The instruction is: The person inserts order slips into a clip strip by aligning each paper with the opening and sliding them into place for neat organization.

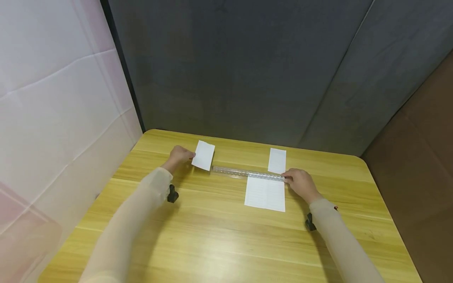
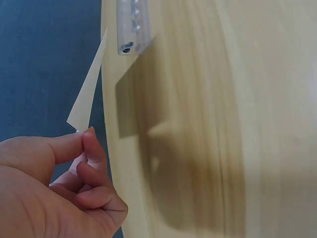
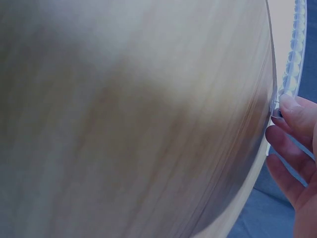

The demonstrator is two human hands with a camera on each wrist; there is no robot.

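My left hand [image 1: 188,156] pinches the edge of a small white paper piece [image 1: 203,155] and holds it lifted above the far left of the wooden table [image 1: 212,236]. In the left wrist view, the left hand [image 2: 84,139] has thumb and fingers closed on that paper piece [image 2: 89,91]. A clear plastic ruler [image 1: 247,173] lies crosswise on the table, over the top edge of a larger white sheet [image 1: 265,194]. My right hand [image 1: 288,179] touches the ruler's right end with fairly straight fingers [image 3: 292,114]. The ruler [image 3: 292,59] runs along the sheet's edge.
Another narrow white paper piece [image 1: 277,160] lies just beyond the ruler. The ruler's left end [image 2: 133,27] sits close to the lifted piece. Grey padded walls stand behind the table, and a white wall stands on the left. The table's rounded far edge is near both hands.
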